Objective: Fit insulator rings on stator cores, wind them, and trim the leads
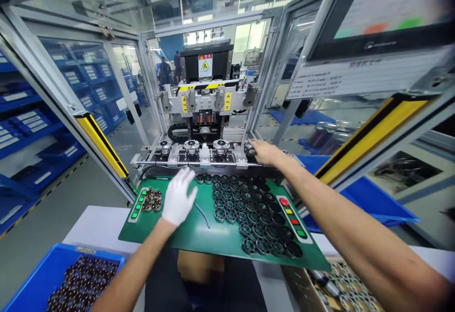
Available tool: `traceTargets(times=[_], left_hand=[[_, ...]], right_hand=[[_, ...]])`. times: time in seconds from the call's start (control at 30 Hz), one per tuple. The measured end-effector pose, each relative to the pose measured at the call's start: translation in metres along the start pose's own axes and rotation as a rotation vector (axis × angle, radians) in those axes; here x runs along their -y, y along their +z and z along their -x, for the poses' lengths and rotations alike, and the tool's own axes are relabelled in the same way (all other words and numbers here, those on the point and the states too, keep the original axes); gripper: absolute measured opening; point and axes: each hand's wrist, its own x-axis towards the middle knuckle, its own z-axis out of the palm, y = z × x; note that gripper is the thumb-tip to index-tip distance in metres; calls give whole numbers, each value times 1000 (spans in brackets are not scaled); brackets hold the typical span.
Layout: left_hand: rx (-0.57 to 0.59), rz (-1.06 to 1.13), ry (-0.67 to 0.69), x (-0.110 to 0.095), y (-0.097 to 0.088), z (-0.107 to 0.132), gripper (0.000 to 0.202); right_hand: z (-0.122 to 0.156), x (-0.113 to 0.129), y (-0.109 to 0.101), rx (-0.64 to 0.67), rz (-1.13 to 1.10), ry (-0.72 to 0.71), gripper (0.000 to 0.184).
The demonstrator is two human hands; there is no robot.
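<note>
My right hand (263, 152), bare, reaches to the rightmost fixture of the machine, its fingers curled down over a round metal part (250, 148). Its fingertips are partly hidden. My left hand (178, 197), in a white glove, hovers over the green mat (170, 236) with its fingers stretched and nothing in them. Two more round metal parts, one at the centre right (221, 147) and one at the centre left (191, 147), sit in the fixture row, with another (164, 148) at the left end. Many black rings (245, 203) lie in rows on the mat's right half.
Copper-wound rings (152, 200) lie beside the green button panel (138, 206). A thin blue strip (202, 215) is on the mat. A red-yellow-green button panel (294, 219) borders the rings. A blue bin (31, 274) stands lower left. Yellow posts, left (103, 146) and right (373, 136), flank the opening.
</note>
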Motion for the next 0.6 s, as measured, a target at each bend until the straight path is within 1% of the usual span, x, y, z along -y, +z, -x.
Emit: traceTargets(times=[0.07, 0.1, 0.13, 0.17, 0.2, 0.27, 0.33, 0.37, 0.4, 0.43, 0.47, 0.53, 0.6], left_hand=[[19, 15, 5, -4, 16, 58, 48], [24, 18, -10, -4, 24, 81, 47], [30, 23, -24, -4, 30, 98, 46], [38, 30, -31, -3, 36, 108, 44], [49, 39, -30, -1, 40, 113, 43], [82, 63, 5, 0, 46, 109, 43], [122, 85, 67, -5, 51, 96, 47], [140, 93, 103, -9, 53, 89, 49], [157, 99, 139, -13, 55, 83, 49], [172, 102, 173, -19, 57, 79, 48], [183, 102, 202, -23, 59, 75, 46], [189, 96, 230, -29, 62, 72, 42], [178, 86, 224, -30, 65, 71, 40]], right_hand=[[25, -22, -5, 3, -51, 3, 46], [46, -30, -5, -12, -74, 12, 49], [71, -37, -4, -35, -94, 36, 53], [101, -41, -1, -61, -109, 74, 56], [136, -44, 3, -91, -117, 131, 58], [209, -44, 15, -135, -123, 269, 57], [276, -39, 34, -153, -128, 401, 56], [303, -35, 45, -156, -135, 452, 54], [324, -32, 57, -163, -141, 495, 49], [338, -28, 70, -173, -148, 529, 43], [347, -25, 81, -184, -153, 553, 40], [351, -23, 97, -203, -159, 570, 40], [348, -26, 105, -205, -153, 555, 38]])
